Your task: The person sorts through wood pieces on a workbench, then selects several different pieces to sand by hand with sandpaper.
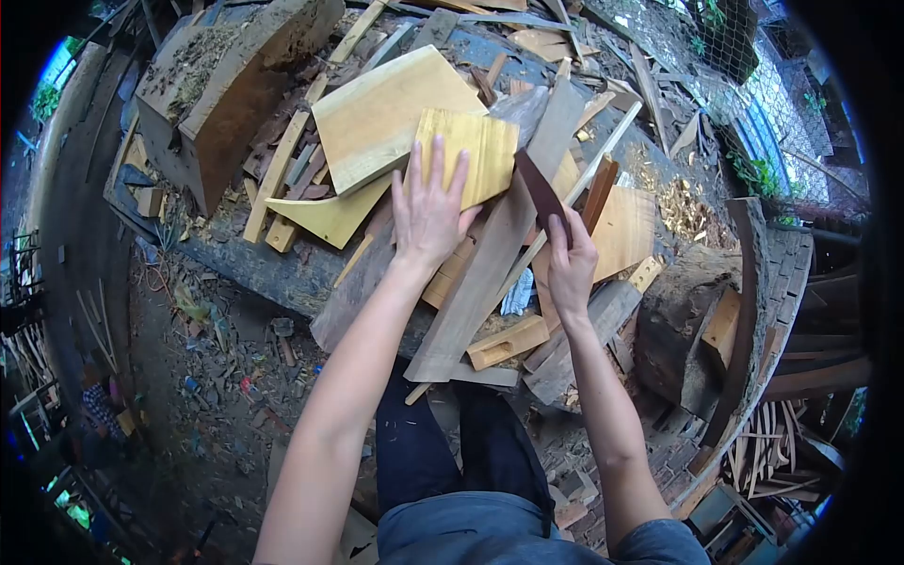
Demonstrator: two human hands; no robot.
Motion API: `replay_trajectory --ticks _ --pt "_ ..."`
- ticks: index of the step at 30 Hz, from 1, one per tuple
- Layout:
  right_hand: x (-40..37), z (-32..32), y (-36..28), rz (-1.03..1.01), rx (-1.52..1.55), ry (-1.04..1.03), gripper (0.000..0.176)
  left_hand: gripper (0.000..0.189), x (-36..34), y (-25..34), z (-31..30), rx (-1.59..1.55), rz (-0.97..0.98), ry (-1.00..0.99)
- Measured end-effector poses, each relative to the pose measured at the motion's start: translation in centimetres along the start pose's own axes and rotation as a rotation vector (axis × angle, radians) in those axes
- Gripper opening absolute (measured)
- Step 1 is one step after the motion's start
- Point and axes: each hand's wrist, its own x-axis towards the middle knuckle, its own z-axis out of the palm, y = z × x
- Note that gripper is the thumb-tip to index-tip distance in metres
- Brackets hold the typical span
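Note:
My left hand lies with fingers spread on a yellow wooden block. This block rests against a larger pale wooden slab. In my right hand is a thin, flat, dark maroon strip, pinched at its lower end and pointing up and left toward the block; its material I cannot tell. A long grey-brown plank slants between my two hands. Below the left fingers sits a curved yellow offcut. Close behind the right hand stands a reddish-brown wood stick.
Wood scraps cover the bench. A big rough timber block stands at the far left, and a log sits on the right. A mortised wood piece lies near the front. Debris litters the ground; wire mesh rises behind.

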Motion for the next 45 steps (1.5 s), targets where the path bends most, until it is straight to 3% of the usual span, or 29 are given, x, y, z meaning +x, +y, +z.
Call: replay_trajectory --ticks 3,5,6,7,9,10,13,14,16,17,19,21,22,25,27,29,30,31,33,35,38,40,42,43,45 --pt "-0.7 -1.0 0.4 0.073 0.104 0.035 0.027 0.071 0.9 0.5 -0.4 0.038 0.086 0.023" --pt "-0.7 -1.1 -0.1 0.065 0.068 0.047 0.027 0.065 1.6 -0.2 -1.6 0.019 0.128 0.161" --pt "-0.8 -0.9 -0.2 0.001 0.053 0.093 0.026 0.053 2.1 -0.5 -2.9 -0.162 0.162 0.338" --pt "-1.1 -0.9 -0.5 -0.056 0.034 0.137 0.026 0.053 2.0 -0.9 -4.2 -0.164 0.181 0.328" --pt "-1.2 -1.0 -2.0 -0.024 0.007 0.137 0.026 0.047 0.9 -0.7 -8.7 -1.390 -0.419 -0.114" --pt "-1.0 -0.8 -3.0 -0.100 -0.025 0.137 0.027 0.045 0.5 0.3 -9.9 -1.725 -0.565 -0.053" --pt "-0.2 0.9 -3.4 -0.330 -0.118 0.104 0.033 0.045 -1.5 -3.2 -3.7 -1.410 -0.523 0.025" --pt "0.2 1.8 -3.2 -0.389 -0.132 0.079 0.035 0.045 -1.6 -3.7 -3.9 -1.412 -0.514 0.026" --pt "1.6 3.2 -2.9 -0.439 -0.159 0.047 0.036 0.048 -2.6 -4.3 -3.9 -0.949 -0.611 -0.069" --pt "2.8 3.9 -2.6 -0.557 -0.284 0.023 0.037 0.048 -3.2 -4.4 -3.5 -0.953 -0.622 -0.075" --pt "3.9 5.6 -1.6 -0.677 -0.400 -0.021 0.038 0.058 -4.8 -4.9 -2.7 -0.607 -0.416 0.048" --pt "4.4 7.8 -0.4 -0.548 -0.469 -0.033 0.039 0.095 -7.1 -4.5 -1.8 -0.449 -0.385 -0.096" --pt "3.0 8.8 -0.3 -0.576 -0.488 -0.026 0.039 0.100 -7.8 -4.1 -1.9 -0.427 -0.312 -0.067" --pt "-1.7 9.3 -0.6 -0.941 -0.411 -0.314 0.040 0.114 -8.7 -4.6 -0.3 -0.377 -0.262 -0.055" --pt "-0.7 8.4 -0.9 -1.021 -0.459 -0.420 0.039 0.119 -8.5 -5.0 0.5 -0.237 -0.250 -0.224" --pt "3.6 8.0 0.2 -0.882 -0.474 -0.244 0.036 0.108 -8.4 -3.8 -0.5 -0.318 -0.303 -0.016" --pt "5.2 8.2 -0.4 -0.738 -0.532 -0.111 0.035 0.105 -8.4 -3.7 -0.6 -0.329 -0.314 -0.016" --pt "5.1 8.4 -1.1 -0.686 -0.530 -0.124 0.035 0.103 -8.3 -3.7 -0.7 -0.338 -0.320 -0.015" --pt "2.1 8.5 -1.4 -0.800 -0.418 -0.275 0.035 0.094 -8.8 -4.5 0.5 -0.299 -0.301 -0.006" --pt "-1.2 7.9 -2.2 -0.981 -0.541 -0.477 0.039 0.085 -8.9 -4.6 0.9 -0.268 -0.298 -0.004" --pt "-0.6 7.6 -1.6 -0.993 -0.499 -0.530 0.039 0.057 -8.7 -4.3 0.3 -0.273 -0.321 -0.041" --pt "-0.5 7.8 -1.3 -0.870 -0.418 -0.535 0.039 0.057 -8.9 -4.4 0.8 -0.221 -0.299 0.016" --pt "-0.7 7.7 -2.9 -0.935 -0.472 -0.544 0.040 0.055 -8.9 -4.3 0.9 -0.291 -0.296 0.087" --pt "-0.8 7.8 -3.6 -1.000 -0.529 -0.536 0.041 0.052 -8.9 -4.2 0.8 -0.271 -0.293 0.028" --pt "-1.4 8.1 -3.6 -1.019 -0.602 -0.616 0.034 0.064 -8.3 -4.1 -0.1 -0.316 -0.352 -0.093"
